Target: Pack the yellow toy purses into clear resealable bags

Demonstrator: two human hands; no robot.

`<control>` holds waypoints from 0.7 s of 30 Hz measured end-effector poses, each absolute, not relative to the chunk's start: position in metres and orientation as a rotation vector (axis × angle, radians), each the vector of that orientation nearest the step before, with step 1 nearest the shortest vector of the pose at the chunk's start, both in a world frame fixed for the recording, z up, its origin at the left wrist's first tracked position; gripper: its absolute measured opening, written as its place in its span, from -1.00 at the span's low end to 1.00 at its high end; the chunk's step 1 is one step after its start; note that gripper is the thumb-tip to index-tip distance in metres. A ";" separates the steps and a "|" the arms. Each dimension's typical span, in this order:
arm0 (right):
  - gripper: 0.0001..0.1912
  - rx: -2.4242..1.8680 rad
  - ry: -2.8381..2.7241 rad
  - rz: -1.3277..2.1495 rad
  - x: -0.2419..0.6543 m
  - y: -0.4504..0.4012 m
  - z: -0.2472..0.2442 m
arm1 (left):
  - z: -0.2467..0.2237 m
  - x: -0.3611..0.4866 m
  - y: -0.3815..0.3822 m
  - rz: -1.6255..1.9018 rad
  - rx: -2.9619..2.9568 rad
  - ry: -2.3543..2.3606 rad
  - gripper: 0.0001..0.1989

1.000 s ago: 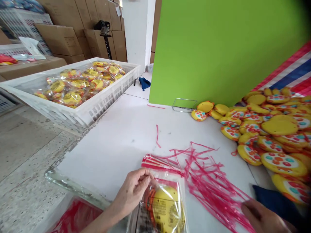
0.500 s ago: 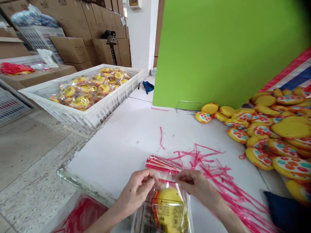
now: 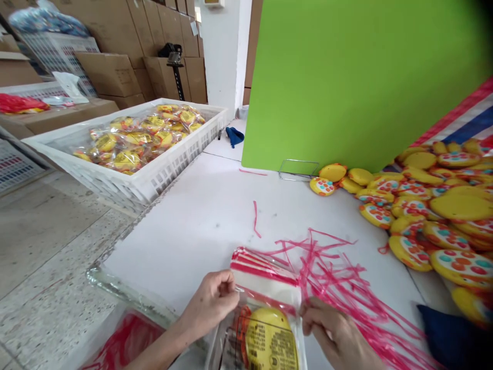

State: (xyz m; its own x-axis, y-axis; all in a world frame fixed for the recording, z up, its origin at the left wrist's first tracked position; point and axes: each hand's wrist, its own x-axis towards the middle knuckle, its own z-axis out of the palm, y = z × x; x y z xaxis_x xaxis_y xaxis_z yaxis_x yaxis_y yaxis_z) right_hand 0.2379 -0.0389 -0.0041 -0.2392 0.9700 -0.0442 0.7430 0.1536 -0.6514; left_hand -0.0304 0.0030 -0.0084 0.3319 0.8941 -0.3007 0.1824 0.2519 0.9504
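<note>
A yellow toy [image 3: 271, 336] with printed black text lies inside a clear plastic bag [image 3: 231, 341] at the table's near edge. My left hand [image 3: 215, 303] pinches the bag's upper left edge between thumb and fingers. At the opposite upper edge my right hand [image 3: 331, 329] grips the bag's right side, fingers curled. Just beyond the toy, a stack of bags [image 3: 265, 264] with red and white bands lies flat. Orange parts show beside the toy, under the plastic.
Pink strips [image 3: 346, 288] lie tangled on the white table [image 3: 185, 221]. Several loose yellow toys [image 3: 416, 210] are heaped at right, beside a dark blue cloth [image 3: 450, 334]. A white basket [image 3: 154, 177] of bagged toys stands at left. A green board [image 3: 346, 82] rises behind.
My hands have moved apart, the left leftward and the right rightward and down, spreading the bag's upper edge. More of the white band on the bags shows between them.
</note>
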 end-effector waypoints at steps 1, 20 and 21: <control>-0.74 -1.681 -2.099 0.708 0.247 -0.037 0.001 | -0.010 -0.031 0.003 0.681 1.223 1.135 -0.87; -0.65 -1.417 -2.495 0.177 0.238 0.083 -0.016 | 0.133 -0.178 0.128 1.483 1.751 2.332 -0.65; -0.66 -1.454 -2.459 0.170 0.254 0.069 -0.021 | 0.117 -0.174 0.134 1.326 1.931 2.242 -0.63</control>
